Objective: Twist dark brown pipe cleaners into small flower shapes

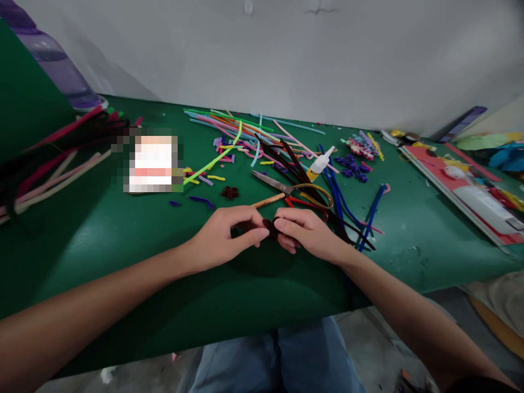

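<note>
Between my two hands, above the green table's front part, is a dark brown pipe cleaner (270,229) bent into small loops. My left hand (233,234) pinches it from the left with thumb and fingers. From the right, my right hand (305,232) grips the same piece, fingers curled behind it. My fingers cover much of its shape. A finished-looking brown pipe-cleaner flower (230,192) lies just beyond my left hand. Scissors (286,188) with yellow and red handles rest open behind my right hand, and a thin wooden stick (268,201) lies close by.
Colourful pipe cleaners (229,128) are heaped at the back, with dark brown ones (286,158) and blue ones (338,191) nearer. A white glue bottle (321,164) leans among them. Purple flowers (352,168) sit to its right. A glue gun (487,210) lies far right, a purple jug (61,65) far left.
</note>
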